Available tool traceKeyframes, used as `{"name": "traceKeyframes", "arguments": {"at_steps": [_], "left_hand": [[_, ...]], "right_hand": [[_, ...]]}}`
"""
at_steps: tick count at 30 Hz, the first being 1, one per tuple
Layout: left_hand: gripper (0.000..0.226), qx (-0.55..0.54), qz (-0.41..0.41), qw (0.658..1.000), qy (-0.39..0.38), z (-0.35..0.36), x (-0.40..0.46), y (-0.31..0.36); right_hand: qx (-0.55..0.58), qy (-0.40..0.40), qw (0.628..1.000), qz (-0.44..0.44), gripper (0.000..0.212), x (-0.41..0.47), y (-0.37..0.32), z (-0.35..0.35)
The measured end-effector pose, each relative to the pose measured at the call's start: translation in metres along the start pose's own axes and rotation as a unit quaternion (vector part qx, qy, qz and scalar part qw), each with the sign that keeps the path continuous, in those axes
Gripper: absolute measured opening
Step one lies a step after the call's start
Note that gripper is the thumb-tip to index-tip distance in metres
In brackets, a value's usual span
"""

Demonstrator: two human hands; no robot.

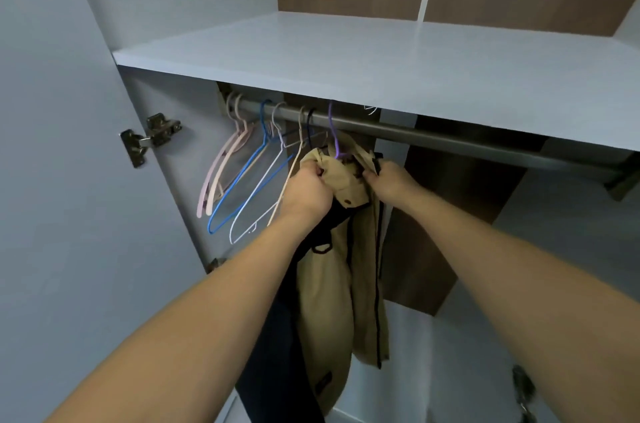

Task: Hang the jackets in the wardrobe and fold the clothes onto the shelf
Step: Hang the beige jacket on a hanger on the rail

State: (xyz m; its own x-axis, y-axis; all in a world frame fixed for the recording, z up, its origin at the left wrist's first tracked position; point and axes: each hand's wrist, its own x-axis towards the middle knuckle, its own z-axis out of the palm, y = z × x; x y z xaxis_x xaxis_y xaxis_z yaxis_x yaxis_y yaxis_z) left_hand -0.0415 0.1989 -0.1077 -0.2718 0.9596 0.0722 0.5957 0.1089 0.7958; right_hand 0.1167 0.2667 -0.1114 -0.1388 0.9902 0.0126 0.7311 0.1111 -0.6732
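One rail (450, 142) under one shelf (346, 55). Empty hangers at the rail's left end, left to right: two pink (221, 173), one blue (242, 180), one white (259, 200), one beige (287, 180). A dark hook (309, 124) follows; its body is hidden, so cannot tell what it carries. Then one purple hanger (333, 131), hook on the rail, carrying one tan jacket (332, 284) with dark zip and trim, hanging near the rail's middle. One dark garment (273, 353) hangs just left of the jacket, touching it.

Left hand (304, 194): fingers clenched on the jacket's collar, left side. Right hand (391, 180): fingers pinch the collar's right side at the dark edge. Both hands cover the hanger's shoulders.

One hinge (149, 138) on the open door (52, 180) at left; a second hinge shows partly lower down. Brown back panels behind the shelf and rail.
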Motion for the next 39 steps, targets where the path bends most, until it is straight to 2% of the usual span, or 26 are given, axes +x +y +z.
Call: {"name": "traceKeyframes", "arguments": {"at_steps": [4,8,13,17,20,23,27,29,31,35,37,39], "left_hand": [[0.034,0.012,-0.025,1.0,-0.006,0.022,0.027,0.005],[0.032,0.02,-0.022,1.0,0.009,0.057,0.042,-0.018],[0.034,0.022,0.063,0.995,0.079,0.076,0.053,-0.052],[0.035,0.095,0.129,0.977,0.138,0.085,0.057,-0.073],[0.031,0.2,0.185,0.941,0.198,0.097,0.056,-0.087],[0.039,0.321,0.231,0.869,0.297,0.109,0.053,-0.106],[0.066,0.349,0.263,0.822,0.365,0.132,0.051,-0.146],[0.071,0.373,0.294,0.792,0.384,0.146,0.049,-0.169],[0.07,0.398,0.313,0.774,0.38,0.162,0.047,-0.194],[0.07,0.458,0.286,0.774,0.331,0.199,0.046,-0.253],[0.07,0.489,0.284,0.764,0.311,0.216,0.045,-0.281],[0.071,0.514,0.29,0.753,0.292,0.232,0.046,-0.308]], "right_hand": [[-0.028,-0.016,0.999,0.033,0.03,0.025,0.018,0.009],[-0.038,0.01,0.999,0.013,0.028,0.045,0.051,0.035],[-0.033,0.087,0.995,-0.047,0.026,0.061,0.08,0.072],[0.037,0.146,0.983,-0.107,0.024,0.069,0.097,0.098],[0.098,0.2,0.967,-0.127,0.029,0.076,0.112,0.115],[0.157,0.228,0.951,-0.137,0.032,0.087,0.133,0.132],[0.141,0.207,0.96,-0.124,0.029,0.1,0.173,0.167],[0.172,0.209,0.954,-0.128,0.021,0.103,0.191,0.189],[0.2,0.202,0.949,-0.134,0.017,0.104,0.207,0.215],[0.216,0.194,0.95,-0.113,0.042,0.105,0.243,0.273],[0.204,0.196,0.953,-0.109,0.052,0.103,0.261,0.296],[0.181,0.212,0.954,-0.114,0.07,0.101,0.28,0.317]]}}
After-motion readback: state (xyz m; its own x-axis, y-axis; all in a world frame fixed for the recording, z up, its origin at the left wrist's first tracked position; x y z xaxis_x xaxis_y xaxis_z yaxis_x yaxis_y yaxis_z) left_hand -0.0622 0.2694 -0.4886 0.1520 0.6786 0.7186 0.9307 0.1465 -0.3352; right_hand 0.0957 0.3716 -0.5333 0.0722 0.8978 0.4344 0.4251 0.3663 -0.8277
